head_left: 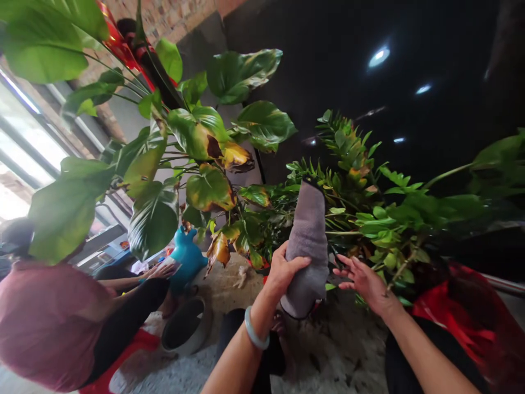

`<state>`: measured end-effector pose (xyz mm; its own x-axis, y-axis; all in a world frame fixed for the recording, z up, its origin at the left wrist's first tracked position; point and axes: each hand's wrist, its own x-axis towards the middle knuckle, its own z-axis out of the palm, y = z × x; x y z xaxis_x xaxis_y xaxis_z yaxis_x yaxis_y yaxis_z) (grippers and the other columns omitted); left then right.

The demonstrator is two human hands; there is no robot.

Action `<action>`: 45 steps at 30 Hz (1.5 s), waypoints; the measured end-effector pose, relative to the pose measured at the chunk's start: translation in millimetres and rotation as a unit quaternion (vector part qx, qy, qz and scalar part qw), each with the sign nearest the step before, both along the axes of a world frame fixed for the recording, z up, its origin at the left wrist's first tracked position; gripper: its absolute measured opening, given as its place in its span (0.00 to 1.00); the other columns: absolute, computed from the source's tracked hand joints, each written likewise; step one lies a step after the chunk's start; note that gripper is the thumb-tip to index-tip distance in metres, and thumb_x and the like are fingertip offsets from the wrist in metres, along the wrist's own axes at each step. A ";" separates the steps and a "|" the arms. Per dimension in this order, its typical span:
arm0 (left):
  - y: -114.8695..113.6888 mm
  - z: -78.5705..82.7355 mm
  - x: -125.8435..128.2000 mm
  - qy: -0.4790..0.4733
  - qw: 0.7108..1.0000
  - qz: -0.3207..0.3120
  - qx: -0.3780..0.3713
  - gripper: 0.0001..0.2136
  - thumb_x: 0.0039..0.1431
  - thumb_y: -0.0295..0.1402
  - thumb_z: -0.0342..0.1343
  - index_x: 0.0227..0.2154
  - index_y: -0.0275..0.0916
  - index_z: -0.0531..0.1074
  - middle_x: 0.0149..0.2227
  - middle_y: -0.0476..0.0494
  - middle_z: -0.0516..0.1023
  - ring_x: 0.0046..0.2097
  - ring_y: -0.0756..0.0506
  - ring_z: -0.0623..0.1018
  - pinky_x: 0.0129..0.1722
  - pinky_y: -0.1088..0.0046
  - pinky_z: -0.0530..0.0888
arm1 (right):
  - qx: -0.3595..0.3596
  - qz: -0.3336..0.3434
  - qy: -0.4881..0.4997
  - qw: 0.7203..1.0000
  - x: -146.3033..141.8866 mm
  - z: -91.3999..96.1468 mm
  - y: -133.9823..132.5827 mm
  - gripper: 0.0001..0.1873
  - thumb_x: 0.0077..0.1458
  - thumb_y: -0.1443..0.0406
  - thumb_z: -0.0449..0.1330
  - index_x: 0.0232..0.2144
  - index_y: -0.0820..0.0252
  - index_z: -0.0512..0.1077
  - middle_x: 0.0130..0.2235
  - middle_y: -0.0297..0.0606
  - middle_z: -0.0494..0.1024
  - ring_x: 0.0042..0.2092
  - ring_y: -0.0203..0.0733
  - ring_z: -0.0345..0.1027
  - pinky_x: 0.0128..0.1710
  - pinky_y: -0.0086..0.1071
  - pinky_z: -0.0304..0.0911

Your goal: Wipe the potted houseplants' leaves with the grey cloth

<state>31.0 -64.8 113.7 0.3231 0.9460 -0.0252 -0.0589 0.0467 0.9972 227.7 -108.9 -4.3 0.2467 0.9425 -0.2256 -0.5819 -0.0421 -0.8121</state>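
A folded grey cloth (308, 241) with a dark edge stands nearly upright in front of me, and my left hand (285, 273) is wrapped round its lower left side. My thumb lies across its front. To the right of the cloth is my right hand (367, 282), apart from it, with fingers spread and nothing in them. Behind that hand grow the green leafy stems of a potted plant (381, 224). Just left of the cloth hang large leaves, some yellow and brown, of a tall plant (211, 189).
At the left a person in a pink top (53, 323) sits on a red stool (127, 361), a hand near a blue animal-shaped toy (186, 260). A grey bucket (186, 325) stands on the floor. Red plastic (459, 312) lies at the right. A dark glossy panel (348, 65) rises behind.
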 end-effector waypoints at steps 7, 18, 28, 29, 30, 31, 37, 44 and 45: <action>-13.0 -8.2 -7.2 0.108 0.981 -0.130 -0.090 0.16 0.30 0.33 0.65 0.29 0.37 0.78 0.23 0.49 0.75 0.24 0.47 0.71 0.25 0.72 0.69 | 0.034 -0.003 0.008 0.999 0.5 1.3 -7.9 0.11 0.49 0.55 0.63 0.34 0.50 0.78 0.52 0.41 0.79 0.45 0.51 0.75 0.28 0.36 0.72; 23.1 5.8 20.0 0.036 0.999 0.008 0.033 0.14 0.31 0.35 0.63 0.26 0.38 0.74 0.23 0.49 0.73 0.27 0.47 0.70 0.28 0.72 0.68 | -0.002 -0.011 0.002 1.000 3.0 5.5 -4.0 0.12 0.49 0.55 0.62 0.36 0.50 0.78 0.56 0.39 0.76 0.46 0.51 0.76 0.27 0.36 0.73; -5.2 12.2 -11.2 0.165 0.966 -0.071 0.186 0.15 0.32 0.32 0.64 0.30 0.40 0.80 0.27 0.49 0.74 0.32 0.43 0.71 0.32 0.70 0.69 | 0.013 -0.015 0.006 1.000 1.2 9.0 -7.7 0.13 0.47 0.53 0.63 0.32 0.51 0.79 0.38 0.41 0.83 0.40 0.51 0.76 0.27 0.36 0.71; 3.6 17.4 -6.6 0.138 0.971 -0.036 0.193 0.16 0.33 0.33 0.63 0.31 0.39 0.79 0.27 0.49 0.74 0.31 0.44 0.71 0.31 0.71 0.69 | 0.007 -0.008 0.004 1.000 1.9 8.5 -6.0 0.13 0.48 0.53 0.62 0.33 0.51 0.79 0.40 0.42 0.83 0.41 0.52 0.76 0.27 0.36 0.71; 11.9 19.2 -2.1 0.113 0.975 -0.006 0.193 0.15 0.35 0.34 0.62 0.32 0.38 0.79 0.26 0.49 0.73 0.31 0.45 0.70 0.30 0.72 0.68 | 0.000 0.000 0.002 1.000 2.7 7.7 -4.3 0.14 0.48 0.53 0.62 0.34 0.52 0.79 0.40 0.43 0.82 0.42 0.52 0.76 0.27 0.37 0.72; 18.7 17.3 1.4 0.099 0.976 0.014 0.192 0.15 0.37 0.34 0.61 0.32 0.38 0.78 0.26 0.50 0.73 0.30 0.46 0.70 0.30 0.72 0.68 | -0.003 0.004 -0.002 1.000 3.5 6.5 -2.9 0.14 0.49 0.53 0.62 0.34 0.52 0.79 0.41 0.44 0.82 0.43 0.53 0.76 0.27 0.37 0.72; 4.8 -25.8 -17.4 0.271 0.940 -0.092 0.185 0.11 0.35 0.25 0.61 0.27 0.37 0.80 0.23 0.52 0.72 0.29 0.45 0.70 0.29 0.73 0.65 | -0.006 0.002 0.004 1.000 5.3 0.8 -3.9 0.13 0.54 0.55 0.59 0.35 0.53 0.79 0.50 0.43 0.80 0.40 0.49 0.77 0.26 0.35 0.72; 1.7 23.0 -36.0 0.202 0.949 -0.063 0.233 0.14 0.35 0.29 0.61 0.31 0.37 0.82 0.28 0.47 0.76 0.31 0.43 0.72 0.32 0.71 0.67 | -0.020 0.005 0.008 1.000 5.9 4.7 -4.5 0.13 0.54 0.55 0.58 0.33 0.54 0.79 0.43 0.44 0.83 0.38 0.49 0.77 0.24 0.34 0.72; 8.5 28.2 -31.7 0.181 0.951 -0.023 0.249 0.15 0.36 0.31 0.61 0.32 0.36 0.81 0.28 0.46 0.76 0.31 0.43 0.72 0.32 0.70 0.68 | -0.025 0.004 0.008 1.000 6.0 4.5 -3.5 0.13 0.54 0.55 0.58 0.33 0.54 0.79 0.43 0.43 0.83 0.38 0.48 0.78 0.24 0.34 0.72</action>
<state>-0.7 -56.3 141.9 0.4192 0.8549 0.3056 0.2842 -0.4433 0.8501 233.7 -112.4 0.3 0.2355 0.9316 -0.2767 -0.5947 -0.0870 -0.7992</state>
